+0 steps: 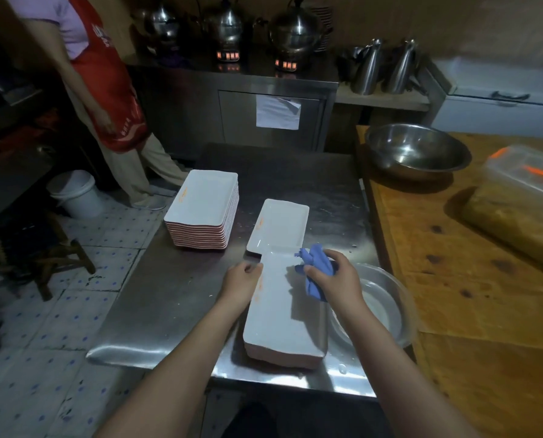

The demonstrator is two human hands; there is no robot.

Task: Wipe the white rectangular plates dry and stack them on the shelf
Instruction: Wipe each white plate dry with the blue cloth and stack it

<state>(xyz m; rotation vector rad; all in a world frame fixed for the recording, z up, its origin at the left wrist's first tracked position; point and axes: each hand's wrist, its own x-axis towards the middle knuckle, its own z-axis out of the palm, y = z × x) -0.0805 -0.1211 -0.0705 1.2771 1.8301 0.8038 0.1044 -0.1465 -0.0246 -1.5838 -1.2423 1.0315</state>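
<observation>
- A person in a red apron (105, 90) stands on the tiled floor beyond the steel table's (175, 298) far-left corner, with a white bucket (77, 194) beside their feet.
- A tall stack of white plates (203, 213) sits at the table's left edge, towards the far side.
- Your left hand (240, 282) grips the left rim of the top plate (279, 311), fingers curled at the edge.
- That plate lies on the near stack (282, 355) by the table's front edge.
- A lone plate (281, 224) lies flat mid-table, meeting the near stack's far end.
- Your right hand (336, 282) is closed round a bunched blue cloth (317, 263), held on the top plate's far-right part.
- A shallow steel pan (387, 305) sits at the table's right edge, just beside the near stack.
- The wooden counter (453, 279) on the right carries a steel bowl (417, 150) and a clear plastic container (523, 200).
</observation>
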